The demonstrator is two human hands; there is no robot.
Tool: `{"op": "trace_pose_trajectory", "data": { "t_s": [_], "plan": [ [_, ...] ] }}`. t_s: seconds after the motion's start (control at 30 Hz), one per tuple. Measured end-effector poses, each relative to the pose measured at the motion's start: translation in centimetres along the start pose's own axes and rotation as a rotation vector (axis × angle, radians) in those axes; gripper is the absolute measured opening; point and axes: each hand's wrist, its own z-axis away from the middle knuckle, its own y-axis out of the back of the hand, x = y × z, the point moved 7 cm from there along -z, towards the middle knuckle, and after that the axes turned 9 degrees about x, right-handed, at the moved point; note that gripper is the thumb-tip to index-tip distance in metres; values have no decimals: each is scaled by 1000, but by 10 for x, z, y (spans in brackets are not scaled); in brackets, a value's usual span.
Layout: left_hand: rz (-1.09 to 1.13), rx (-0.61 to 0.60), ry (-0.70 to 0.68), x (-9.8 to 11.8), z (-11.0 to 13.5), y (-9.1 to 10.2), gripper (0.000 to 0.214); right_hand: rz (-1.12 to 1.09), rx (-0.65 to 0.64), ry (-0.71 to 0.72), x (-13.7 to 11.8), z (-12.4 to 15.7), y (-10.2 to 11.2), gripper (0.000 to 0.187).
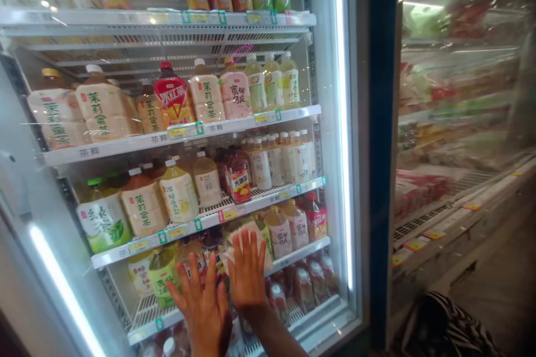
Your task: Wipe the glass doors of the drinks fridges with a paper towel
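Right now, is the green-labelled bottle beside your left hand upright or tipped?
Upright: the green-labelled bottle stands on the shelf, its shoulder above its wider body.

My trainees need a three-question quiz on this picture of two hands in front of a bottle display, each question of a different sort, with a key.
1. True or false: the left hand and the right hand both have their fingers extended.

2. Choose one: what colour is the cap on the large bottle at the left end of the third visible shelf from the top?
a) blue
b) green
c) black

3. Short answer: which hand's fingertips are higher in the picture?

Key:
1. True
2. b
3. The right hand's
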Motion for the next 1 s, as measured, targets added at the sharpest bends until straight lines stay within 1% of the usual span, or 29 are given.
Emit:
{"op": "trace_pose_trajectory", "data": {
  "t_s": [0.07,0.1,0.13,0.23,0.27,0.3,0.33,0.43,0.47,0.5,0.53,0.63,0.67,0.7,0.73,0.83,0.87,0.9,0.93,1.0],
  "plan": [
    [10,-9,-10,12,1,-7,80,29,42,12,18,19,6,75],
    [16,-16,-15,18,2,-10,80,29,43,7,28,21,8,75],
    [21,-23,-20,24,2,-14,79,24,30,-13,39,15,10,74],
    [38,-45,-46,43,1,-24,80,11,5,-150,76,-21,14,72],
    [44,-51,-58,50,1,-27,79,11,11,-169,86,-29,16,71],
    [50,-57,-70,57,0,-30,79,15,15,-174,93,-29,17,71],
    [56,-63,-79,63,0,-33,80,25,18,-164,99,-23,19,71],
    [75,-70,-90,79,0,-43,81,64,19,-85,114,16,22,71],
    [79,-69,-90,84,-1,-45,82,68,20,-61,120,23,23,71],
    [83,-66,-90,88,-1,-48,82,68,20,-55,128,24,24,71],
    [89,-62,-91,93,-1,-51,83,61,21,-70,139,17,26,71],
    [110,-60,-97,107,0,-58,82,33,35,-197,171,-21,31,69],
    [117,-63,-97,110,1,-59,82,26,38,-226,177,-28,33,69],
    [122,-68,-97,113,2,-61,82,24,42,-240,180,-27,34,68],
    [124,-74,-94,114,3,-62,81,29,49,-241,179,-20,34,69],
    [117,-83,-86,112,7,-63,80,71,60,-211,173,19,34,70],
    [115,-81,-83,110,9,-63,80,80,53,-205,174,26,33,70],
    [113,-78,-80,109,10,-63,80,81,53,-208,177,24,32,70],
    [113,-75,-76,108,11,-63,80,73,57,-219,182,16,32,70],
    [112,-72,-65,107,14,-64,79,37,83,-261,195,-15,34,68]
  ]
}}
